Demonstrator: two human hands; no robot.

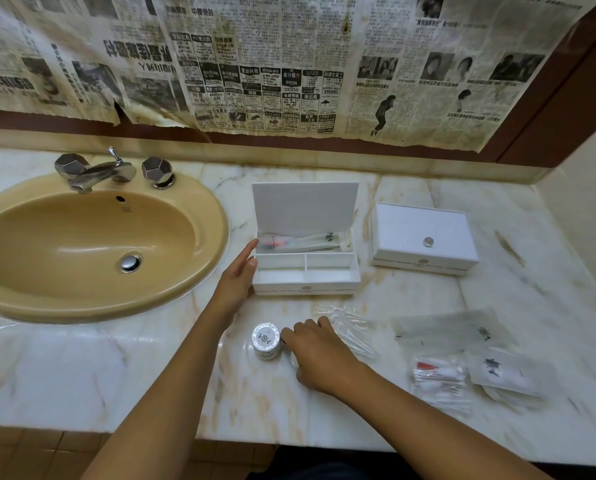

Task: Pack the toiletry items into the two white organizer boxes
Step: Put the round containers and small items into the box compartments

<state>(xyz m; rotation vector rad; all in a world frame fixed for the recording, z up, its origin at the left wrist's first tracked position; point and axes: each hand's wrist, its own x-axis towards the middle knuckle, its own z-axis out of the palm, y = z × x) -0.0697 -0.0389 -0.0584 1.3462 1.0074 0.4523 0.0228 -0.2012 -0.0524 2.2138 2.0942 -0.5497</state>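
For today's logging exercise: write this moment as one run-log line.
left hand: open, against open box | right hand: touching round packet | closed box: untouched

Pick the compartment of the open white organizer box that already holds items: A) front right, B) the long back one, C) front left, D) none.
B: in the open white organizer box, wrapped toiletry packets lie in the long back compartment; both front compartments show only bare white floor.
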